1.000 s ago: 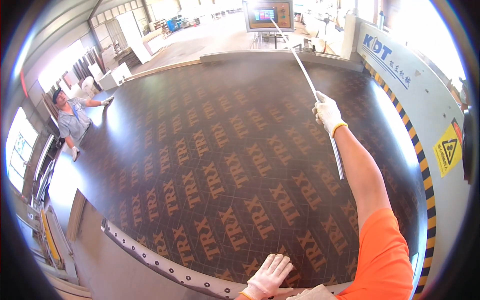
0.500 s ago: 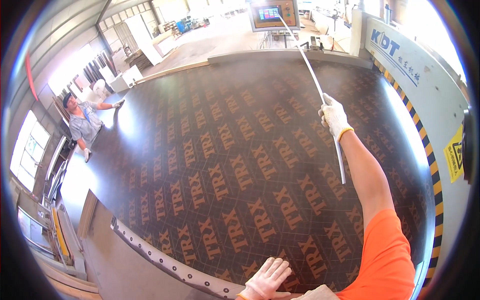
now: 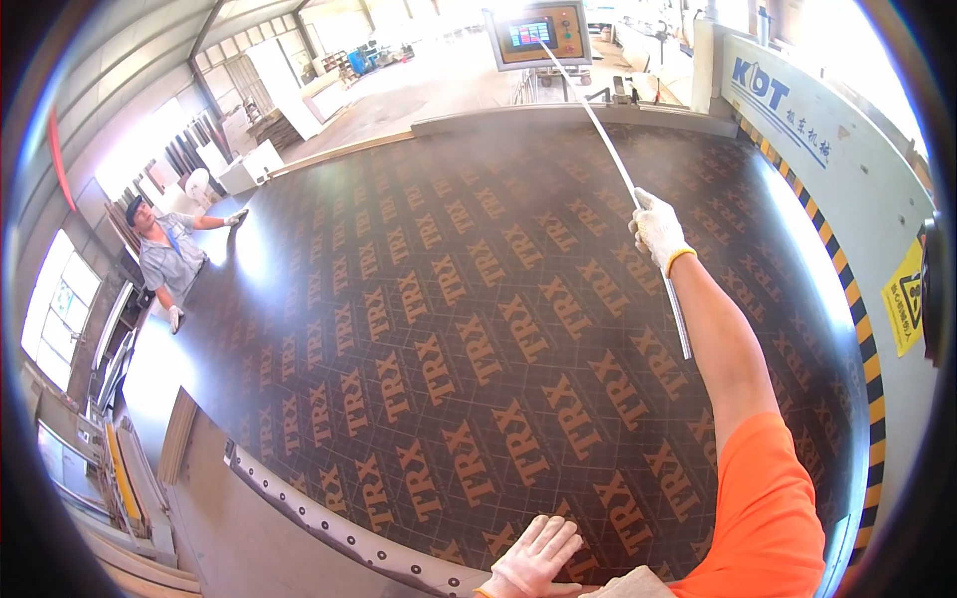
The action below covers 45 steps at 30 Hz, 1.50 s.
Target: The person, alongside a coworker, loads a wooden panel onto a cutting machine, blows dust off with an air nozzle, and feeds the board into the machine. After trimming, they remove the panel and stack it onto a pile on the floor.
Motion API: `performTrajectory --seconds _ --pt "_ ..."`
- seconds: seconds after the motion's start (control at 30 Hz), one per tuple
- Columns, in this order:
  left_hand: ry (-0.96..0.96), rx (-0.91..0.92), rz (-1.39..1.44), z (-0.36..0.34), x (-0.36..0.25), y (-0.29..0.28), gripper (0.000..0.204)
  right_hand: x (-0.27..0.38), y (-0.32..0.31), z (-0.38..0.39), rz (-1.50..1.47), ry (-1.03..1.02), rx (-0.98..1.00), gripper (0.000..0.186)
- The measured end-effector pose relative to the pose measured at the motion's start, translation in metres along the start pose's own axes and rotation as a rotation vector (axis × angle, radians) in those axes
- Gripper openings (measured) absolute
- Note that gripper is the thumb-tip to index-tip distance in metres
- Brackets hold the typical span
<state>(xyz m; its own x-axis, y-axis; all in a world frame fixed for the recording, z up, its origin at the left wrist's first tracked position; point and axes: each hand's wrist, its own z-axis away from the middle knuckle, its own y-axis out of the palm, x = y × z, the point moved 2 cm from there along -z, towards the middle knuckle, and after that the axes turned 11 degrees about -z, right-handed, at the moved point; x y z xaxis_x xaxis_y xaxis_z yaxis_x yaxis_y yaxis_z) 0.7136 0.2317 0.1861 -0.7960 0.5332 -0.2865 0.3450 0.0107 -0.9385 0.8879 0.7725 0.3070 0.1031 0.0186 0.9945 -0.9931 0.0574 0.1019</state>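
Note:
My right hand [image 3: 658, 227], in a white work glove, grips a long thin pale rod [image 3: 598, 125] held out over a large dark brown printed board [image 3: 478, 329]. The rod runs from near my forearm up toward a control screen [image 3: 536, 34] at the far end. My left hand [image 3: 533, 558], also gloved, rests flat with fingers spread on the near edge of the board. Across the board at the far left, another person [image 3: 164, 259] presses a gloved hand on its corner.
A white machine wall [image 3: 827, 149] with a yellow-and-black striped edge borders the board on the right. A metal rail with holes [image 3: 329, 518] runs along the near left edge. Stacked panels and a bright open hall lie beyond.
My view has shifted slightly; my right hand with the rod sits a little lower and nearer. The left hand stays on the board's edge.

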Motion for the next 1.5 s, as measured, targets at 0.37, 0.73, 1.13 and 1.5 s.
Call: performTrajectory --seconds 0.37,0.73,1.13,1.5 --pt "0.019 -0.006 0.013 0.004 0.002 0.005 0.099 -0.004 -0.025 0.027 -0.054 0.021 -0.051 0.058" --pt "0.001 0.004 0.000 -0.002 -0.001 0.002 0.101 -0.008 -0.052 0.033 -0.082 0.048 -0.143 0.057" --pt "-0.006 0.017 -0.009 0.002 -0.002 0.004 0.100 0.006 -0.038 0.023 -0.265 0.144 -0.125 0.051" --pt "-0.028 -0.005 0.012 0.003 -0.006 0.004 0.096 0.049 -0.042 0.037 -0.513 0.238 -0.040 0.044"
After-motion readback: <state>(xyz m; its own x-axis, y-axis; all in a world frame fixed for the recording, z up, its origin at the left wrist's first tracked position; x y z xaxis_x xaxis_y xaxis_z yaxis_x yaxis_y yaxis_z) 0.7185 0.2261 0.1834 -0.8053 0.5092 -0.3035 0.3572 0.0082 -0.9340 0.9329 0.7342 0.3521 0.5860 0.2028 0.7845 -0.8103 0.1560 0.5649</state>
